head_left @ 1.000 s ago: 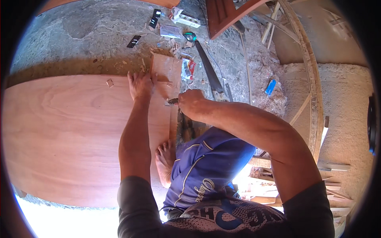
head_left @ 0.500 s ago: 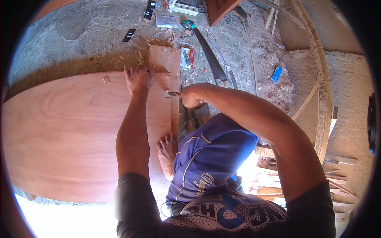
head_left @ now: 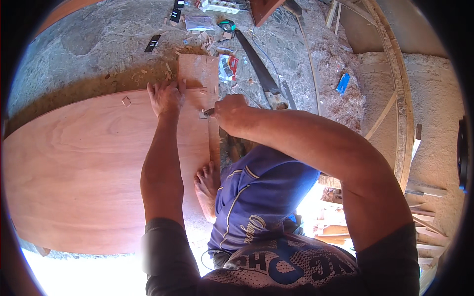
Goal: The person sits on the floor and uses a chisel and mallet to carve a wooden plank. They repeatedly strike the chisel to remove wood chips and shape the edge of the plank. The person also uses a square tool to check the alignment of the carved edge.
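Note:
A large, pale reddish wooden panel (head_left: 89, 167) with a curved far edge lies in front of me. My left hand (head_left: 167, 98) presses on its far edge near the right end, fingers spread and holding nothing. Closed round the handle of a chisel (head_left: 209, 112), my right hand (head_left: 232, 111) is just right of the panel. The flat blade's tip meets the wood near the panel's right edge; the handle is mostly hidden in my fist. A narrower board (head_left: 197, 69) lies under the panel's right end and sticks out beyond it. My bare foot (head_left: 206, 185) rests on the panel's right edge.
A handsaw (head_left: 256, 61) and a green tape measure (head_left: 227, 25) lie on the concrete floor beyond. Wood chips, a plastic packet (head_left: 228, 68), a white power strip (head_left: 220, 6) and a blue object (head_left: 342, 84) are scattered around. Timber lengths (head_left: 402, 98) stand at the right.
My right hand has turned so its back faces up, covering more of the chisel, whose tip stays near the same spot. The whole view has shifted slightly; my left hand stays on the panel.

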The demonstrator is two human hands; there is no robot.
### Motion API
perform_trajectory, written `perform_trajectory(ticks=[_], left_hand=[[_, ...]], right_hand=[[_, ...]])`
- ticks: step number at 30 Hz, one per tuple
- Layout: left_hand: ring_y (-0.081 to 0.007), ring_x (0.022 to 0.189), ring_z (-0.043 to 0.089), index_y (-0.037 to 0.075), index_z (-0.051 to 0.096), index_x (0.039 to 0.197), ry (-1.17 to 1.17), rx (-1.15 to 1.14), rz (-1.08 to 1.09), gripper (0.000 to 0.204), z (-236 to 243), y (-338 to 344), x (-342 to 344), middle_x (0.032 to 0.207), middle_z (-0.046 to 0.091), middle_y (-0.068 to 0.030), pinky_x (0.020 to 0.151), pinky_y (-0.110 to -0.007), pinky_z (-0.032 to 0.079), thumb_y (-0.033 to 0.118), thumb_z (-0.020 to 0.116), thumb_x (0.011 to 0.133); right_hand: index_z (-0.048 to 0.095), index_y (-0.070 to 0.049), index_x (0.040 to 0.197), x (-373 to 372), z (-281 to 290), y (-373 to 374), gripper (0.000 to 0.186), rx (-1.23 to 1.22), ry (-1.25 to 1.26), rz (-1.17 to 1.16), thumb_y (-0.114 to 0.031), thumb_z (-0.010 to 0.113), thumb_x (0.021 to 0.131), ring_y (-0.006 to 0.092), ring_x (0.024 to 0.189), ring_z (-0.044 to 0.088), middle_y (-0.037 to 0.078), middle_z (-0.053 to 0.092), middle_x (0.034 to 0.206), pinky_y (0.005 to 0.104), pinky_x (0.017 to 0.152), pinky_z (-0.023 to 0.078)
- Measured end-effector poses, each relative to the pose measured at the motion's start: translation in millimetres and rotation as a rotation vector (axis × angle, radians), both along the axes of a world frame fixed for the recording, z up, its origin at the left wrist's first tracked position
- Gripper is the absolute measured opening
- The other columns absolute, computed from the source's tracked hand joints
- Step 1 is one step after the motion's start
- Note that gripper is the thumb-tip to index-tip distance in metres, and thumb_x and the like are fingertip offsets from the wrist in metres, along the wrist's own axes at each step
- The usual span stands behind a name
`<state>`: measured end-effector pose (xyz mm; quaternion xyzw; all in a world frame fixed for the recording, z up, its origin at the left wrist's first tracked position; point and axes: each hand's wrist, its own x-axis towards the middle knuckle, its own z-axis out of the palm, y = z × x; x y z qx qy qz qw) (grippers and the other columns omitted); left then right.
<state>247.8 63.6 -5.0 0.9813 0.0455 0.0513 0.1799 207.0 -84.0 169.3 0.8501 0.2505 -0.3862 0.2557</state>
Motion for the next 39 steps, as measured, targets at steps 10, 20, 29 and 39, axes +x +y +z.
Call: perform_trajectory(ticks=[10,20,29,39], left_hand=[[-0.0294,0.111,0.06,0.011,0.075,0.094,-0.118,-0.003,-0.016,0.051,-7,-6,-5,0.102,0.072,-0.0076,0.118,-0.052,0.025,0.052,0.046,0.102],[-0.03,0.114,0.059,0.016,0.074,0.108,-0.148,0.08,-0.034,0.045,-4,-5,-1,0.105,0.071,-0.0077,0.118,-0.051,0.025,0.051,0.047,0.101],[-0.0319,0.117,0.058,0.017,0.075,0.114,-0.03,0.105,-0.054,0.046,4,-10,0,0.114,0.07,-0.0075,0.116,-0.053,0.029,0.051,0.047,0.102],[-0.0317,0.116,0.059,0.021,0.073,0.119,-0.105,0.113,-0.05,0.042,-4,-10,-1,0.112,0.07,-0.009,0.116,-0.053,0.028,0.05,0.049,0.101]], right_hand=[[0.05,-0.007,0.135,16,3,-117,0.056,0.299,-0.025,-0.006,-0.003,0.067,0.082,0.0298,0.08,0.068,0.013,0.062,0.089,0.042,0.067,0.054],[0.068,-0.015,0.12,-80,-100,-146,0.04,0.836,-0.478,-0.198,-0.008,0.07,0.08,0.0237,0.115,0.054,0.002,0.052,0.128,0.0471,0.098,0.04],[0.067,-0.017,0.109,-74,-160,-125,0.03,0.816,-0.763,-0.035,-0.039,0.07,0.089,0.0248,0.133,0.047,0.004,0.048,0.141,0.0516,0.107,0.035],[0.067,-0.018,0.105,-46,-165,-132,0.042,0.766,-0.84,0.132,-0.055,0.067,0.086,0.0206,0.126,0.048,0.0,0.048,0.131,0.0519,0.101,0.04]])
